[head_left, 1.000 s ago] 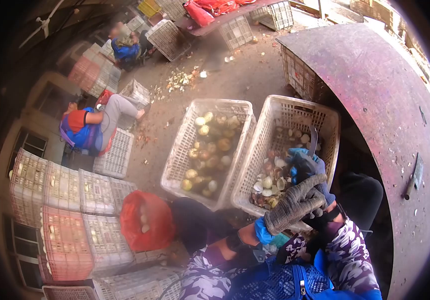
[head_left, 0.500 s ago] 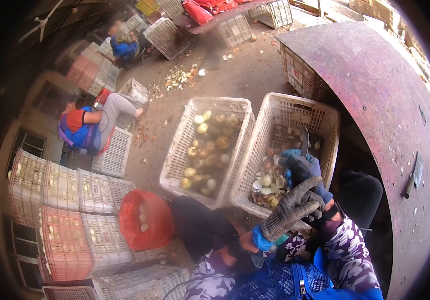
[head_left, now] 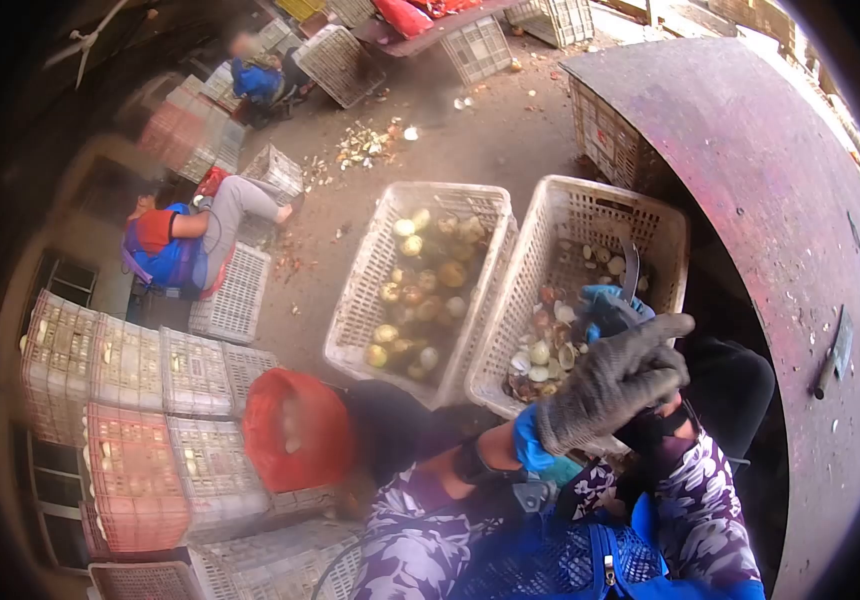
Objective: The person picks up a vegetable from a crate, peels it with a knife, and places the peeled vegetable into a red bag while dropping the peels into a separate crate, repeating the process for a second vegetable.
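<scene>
Overhead — left hand (head_left: 610, 385) (grey-gloved), fingers curled.

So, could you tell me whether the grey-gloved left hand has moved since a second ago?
Yes. The left hand has risen and spread open, now overlapping more of the right-hand crate.

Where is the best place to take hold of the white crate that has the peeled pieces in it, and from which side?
Probably by the near rim of the right crate, from the wearer's side. That edge is bare and closest to the left hand. Its mesh walls flare upward, so fingers can hook under the rim. The knife hovers over the middle.
</scene>
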Demonstrator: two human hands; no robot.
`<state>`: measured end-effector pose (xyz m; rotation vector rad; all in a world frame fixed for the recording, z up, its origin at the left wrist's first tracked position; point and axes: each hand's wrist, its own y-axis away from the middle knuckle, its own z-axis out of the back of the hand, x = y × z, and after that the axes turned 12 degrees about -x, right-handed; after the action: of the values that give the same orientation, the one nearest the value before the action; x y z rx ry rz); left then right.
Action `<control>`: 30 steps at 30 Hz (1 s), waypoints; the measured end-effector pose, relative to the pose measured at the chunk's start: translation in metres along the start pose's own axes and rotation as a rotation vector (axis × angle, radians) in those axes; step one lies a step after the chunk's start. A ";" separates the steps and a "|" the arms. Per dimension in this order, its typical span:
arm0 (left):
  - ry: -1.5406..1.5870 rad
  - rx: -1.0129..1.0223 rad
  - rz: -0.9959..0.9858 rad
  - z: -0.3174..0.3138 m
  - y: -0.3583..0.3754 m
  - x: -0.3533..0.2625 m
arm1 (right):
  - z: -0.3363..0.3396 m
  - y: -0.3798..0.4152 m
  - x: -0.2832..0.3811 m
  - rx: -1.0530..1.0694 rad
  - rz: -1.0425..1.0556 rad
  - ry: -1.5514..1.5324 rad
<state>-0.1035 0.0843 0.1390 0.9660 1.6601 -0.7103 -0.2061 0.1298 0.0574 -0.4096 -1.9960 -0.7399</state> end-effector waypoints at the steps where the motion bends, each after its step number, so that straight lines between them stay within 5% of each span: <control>1: -0.091 -0.075 0.115 0.021 0.016 0.024 | 0.003 -0.004 0.002 -0.009 0.027 0.002; 8: -0.250 -0.642 0.420 0.157 0.087 0.067 | 0.018 -0.010 0.010 -0.181 0.133 -0.186; 11: -0.328 -0.754 0.347 0.191 0.092 0.068 | 0.018 -0.011 0.010 -0.213 0.229 -0.087; 16: -0.458 -0.902 0.140 0.253 0.073 0.042 | 0.014 -0.005 0.022 -0.193 0.097 -0.012; 18: -0.472 -0.980 0.065 0.290 0.062 0.028 | 0.012 -0.003 0.023 -0.158 0.246 0.160; 21: -0.470 -1.089 0.022 0.352 0.050 0.026 | 0.002 0.004 0.030 -0.166 0.112 0.050; 27: -0.419 -1.189 0.167 0.501 0.045 0.121 | -0.016 0.012 0.048 -0.255 -0.116 0.062; 30: -0.503 -1.170 0.383 0.523 0.027 0.168 | -0.022 0.014 0.047 -0.318 -0.088 0.101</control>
<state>0.1496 -0.2939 -0.1704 0.1879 1.0831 0.2982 -0.2076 0.1263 0.1110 -0.4618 -1.8139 -1.1189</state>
